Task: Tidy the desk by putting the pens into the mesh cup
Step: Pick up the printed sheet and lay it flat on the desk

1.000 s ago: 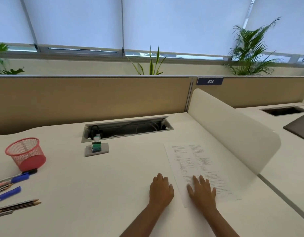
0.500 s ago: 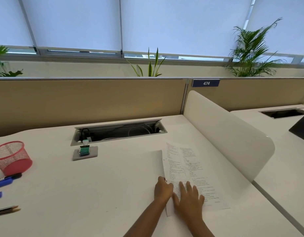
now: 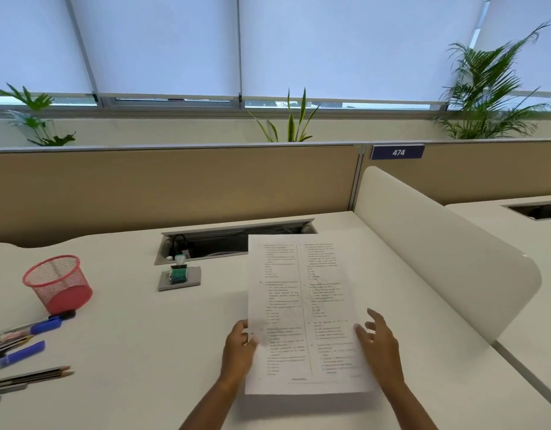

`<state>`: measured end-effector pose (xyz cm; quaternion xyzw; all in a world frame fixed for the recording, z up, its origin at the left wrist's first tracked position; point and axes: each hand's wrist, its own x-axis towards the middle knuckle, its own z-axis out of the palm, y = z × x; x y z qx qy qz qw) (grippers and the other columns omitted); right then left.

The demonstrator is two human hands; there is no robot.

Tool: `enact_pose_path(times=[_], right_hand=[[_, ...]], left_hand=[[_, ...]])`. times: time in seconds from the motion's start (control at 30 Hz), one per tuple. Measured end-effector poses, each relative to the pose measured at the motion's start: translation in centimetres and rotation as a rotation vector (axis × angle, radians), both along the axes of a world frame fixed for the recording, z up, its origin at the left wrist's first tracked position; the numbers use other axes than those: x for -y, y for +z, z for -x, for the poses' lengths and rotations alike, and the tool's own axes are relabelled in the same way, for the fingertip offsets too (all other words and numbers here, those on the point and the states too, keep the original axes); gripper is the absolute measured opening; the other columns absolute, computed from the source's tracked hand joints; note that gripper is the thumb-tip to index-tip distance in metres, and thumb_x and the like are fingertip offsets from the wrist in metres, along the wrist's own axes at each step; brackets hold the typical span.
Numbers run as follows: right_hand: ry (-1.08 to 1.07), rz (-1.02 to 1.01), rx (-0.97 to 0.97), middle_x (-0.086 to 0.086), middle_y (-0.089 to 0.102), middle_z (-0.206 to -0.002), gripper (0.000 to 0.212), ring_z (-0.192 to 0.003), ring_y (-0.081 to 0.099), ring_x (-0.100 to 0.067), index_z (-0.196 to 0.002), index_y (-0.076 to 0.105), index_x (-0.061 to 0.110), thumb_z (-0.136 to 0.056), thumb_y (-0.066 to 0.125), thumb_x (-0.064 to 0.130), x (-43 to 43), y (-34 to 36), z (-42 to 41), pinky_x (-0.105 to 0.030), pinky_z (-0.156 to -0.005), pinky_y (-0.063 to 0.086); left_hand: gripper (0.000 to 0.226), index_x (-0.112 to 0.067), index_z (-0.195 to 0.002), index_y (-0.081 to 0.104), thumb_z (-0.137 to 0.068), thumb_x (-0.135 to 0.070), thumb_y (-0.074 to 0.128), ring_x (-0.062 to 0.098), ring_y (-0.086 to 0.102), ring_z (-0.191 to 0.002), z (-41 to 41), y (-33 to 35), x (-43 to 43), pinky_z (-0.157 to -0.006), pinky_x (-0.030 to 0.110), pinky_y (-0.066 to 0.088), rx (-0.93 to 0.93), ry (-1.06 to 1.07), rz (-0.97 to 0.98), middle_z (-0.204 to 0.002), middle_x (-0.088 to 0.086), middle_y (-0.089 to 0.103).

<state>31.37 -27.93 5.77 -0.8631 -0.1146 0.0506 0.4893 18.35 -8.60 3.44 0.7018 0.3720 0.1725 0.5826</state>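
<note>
A red mesh cup (image 3: 58, 282) stands upright at the left of the white desk (image 3: 137, 336). Below it lie several pens and pencils: a blue-capped marker (image 3: 46, 324), a blue pen (image 3: 21, 354) and a pair of pencils (image 3: 35, 374), running off the left edge. A printed sheet of paper (image 3: 302, 311) is lifted off the desk in front of me. My left hand (image 3: 238, 344) pinches its left edge. My right hand (image 3: 378, 341) is at its right edge with fingers spread, touching the sheet.
A grey block with a small green gadget (image 3: 179, 276) sits by the open cable tray (image 3: 224, 243). A white curved divider (image 3: 438, 252) bounds the desk on the right, a beige partition (image 3: 174, 187) at the back.
The sheet lay flat under my hands; my left hand lifted its left edge and the sheet is now raised off the desk. The view has swung left, showing the cup and pens more fully.
</note>
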Motion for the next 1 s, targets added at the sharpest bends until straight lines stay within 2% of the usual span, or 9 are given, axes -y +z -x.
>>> enact_pose_path(times=[0.1,0.27,0.4,0.5,0.57,0.67,0.77,0.87,1.0], right_hand=[[0.105,-0.024,-0.077,-0.011,0.061,-0.086,0.036,-0.080,0.054,-0.023,-0.124,0.048,0.009,-0.088,0.052,0.007,-2.2,0.7,1.2,-0.023,-0.062,0.040],[0.179,-0.025,-0.076,-0.010,0.060,-0.087,0.031,-0.073,0.055,-0.018,-0.118,0.053,0.009,-0.088,0.049,0.004,-6.5,0.3,5.1,-0.012,-0.056,0.037],[0.238,-0.014,-0.090,-0.006,0.060,-0.084,0.031,-0.071,0.056,-0.012,-0.118,0.053,0.010,-0.088,0.049,0.004,-9.3,-1.1,8.4,-0.011,-0.055,0.037],[0.263,-0.010,-0.106,-0.002,0.060,-0.078,0.030,-0.070,0.057,-0.007,-0.116,0.054,0.011,-0.087,0.051,0.004,-11.2,-2.0,10.7,-0.010,-0.052,0.041],[0.271,-0.008,-0.103,0.000,0.059,-0.076,0.029,-0.070,0.056,-0.007,-0.115,0.054,0.011,-0.087,0.052,0.003,-12.3,-2.5,12.0,-0.010,-0.053,0.043],[0.254,-0.006,-0.094,-0.001,0.059,-0.077,0.029,-0.069,0.057,-0.011,-0.114,0.055,0.010,-0.086,0.053,0.003,-13.6,-3.1,13.5,-0.014,-0.057,0.040],[0.212,0.018,-0.055,-0.006,0.058,-0.083,0.030,-0.075,0.057,-0.020,-0.114,0.056,0.009,-0.085,0.053,0.003,-14.5,-3.7,14.2,-0.023,-0.067,0.042],[0.178,0.071,0.002,-0.009,0.054,-0.089,0.029,-0.080,0.054,-0.023,-0.113,0.056,0.008,-0.084,0.054,0.003,-15.0,-4.1,14.5,-0.027,-0.072,0.040],[0.154,0.110,0.033,-0.007,0.051,-0.093,0.027,-0.080,0.053,-0.020,-0.111,0.057,0.009,-0.084,0.055,0.006,-15.3,-4.4,14.6,-0.027,-0.070,0.039]], left_hand=[[0.022,-0.006,-0.111,0.050,-0.091,0.002,0.046,0.030,0.062,-0.090,2.7,-0.5,-1.9,-0.071,0.027,0.051,-0.026,0.041,0.014,-0.109,0.018,0.064],[0.027,-0.002,-0.117,0.048,-0.091,0.001,0.046,0.029,0.061,-0.092,7.6,-0.7,-4.4,-0.067,0.024,0.050,-0.093,0.104,0.034,-0.111,0.017,0.062],[0.024,-0.013,-0.104,0.049,-0.088,0.004,0.046,0.030,0.061,-0.098,11.5,-1.1,-7.1,-0.087,0.037,0.051,-0.179,0.106,-0.006,-0.113,0.017,0.063],[0.026,-0.014,-0.109,0.048,-0.088,0.001,0.047,0.029,0.060,-0.099,14.0,-1.2,-9.0,-0.091,0.035,0.049,-0.256,0.087,-0.064,-0.117,0.016,0.062],[0.034,-0.012,-0.123,0.043,-0.090,-0.004,0.046,0.027,0.059,-0.104,15.3,-1.1,-10.0,-0.089,0.032,0.047,-0.300,0.066,-0.110,-0.123,0.013,0.060],[0.048,-0.018,-0.137,0.024,-0.094,-0.013,0.044,0.022,0.060,-0.104,16.6,-0.5,-10.9,-0.086,0.029,0.049,-0.399,-0.008,-0.240,-0.126,0.009,0.057],[0.061,-0.022,-0.144,0.007,-0.095,-0.021,0.043,0.014,0.057,-0.112,17.4,-0.1,-11.5,-0.090,0.023,0.049,-0.479,-0.078,-0.348,-0.136,0.002,0.048],[0.057,-0.025,-0.145,0.011,-0.096,-0.027,0.041,0.012,0.050,-0.122,17.9,-0.1,-12.0,-0.097,0.024,0.044,-0.553,-0.134,-0.450,-0.143,0.000,0.037],[0.053,-0.024,-0.144,0.018,-0.096,-0.032,0.039,0.013,0.050,-0.121,18.3,-0.4,-12.6,-0.096,0.024,0.045,-0.589,-0.210,-0.559,-0.141,0.000,0.038]])
